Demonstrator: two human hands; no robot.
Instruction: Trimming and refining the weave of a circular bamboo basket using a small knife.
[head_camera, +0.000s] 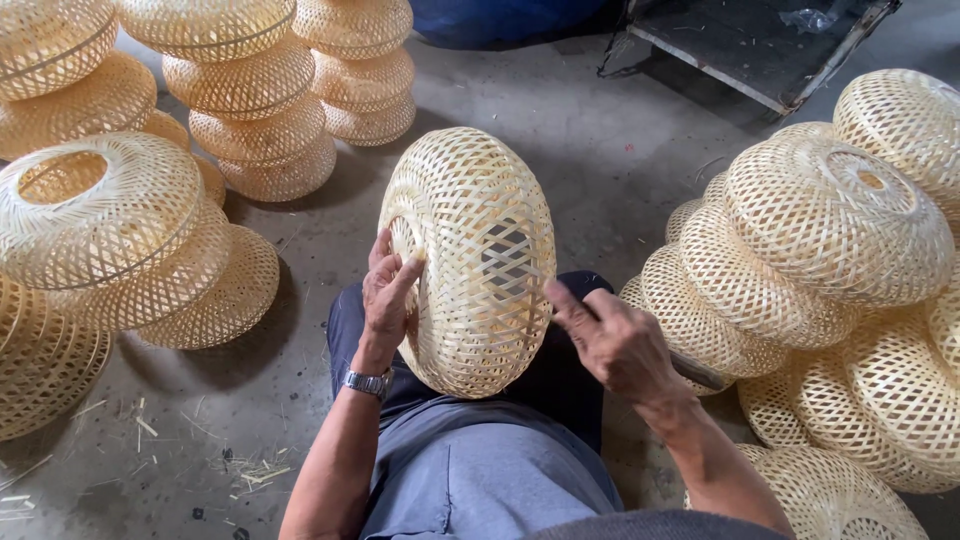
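- Grey concrete floor, stained, with bamboo slivers scattered at lower left.
- Dark metal frame at top right.
- Blue bulk at top.

The basket is pale straw yellow, woven in an open diamond lattice with tight horizontal bands near its rim. The stacked baskets share that lattice, some a deeper golden tan. The trousers are grey-blue, the watch silver, the floor dull grey, and the tarp deep blue.
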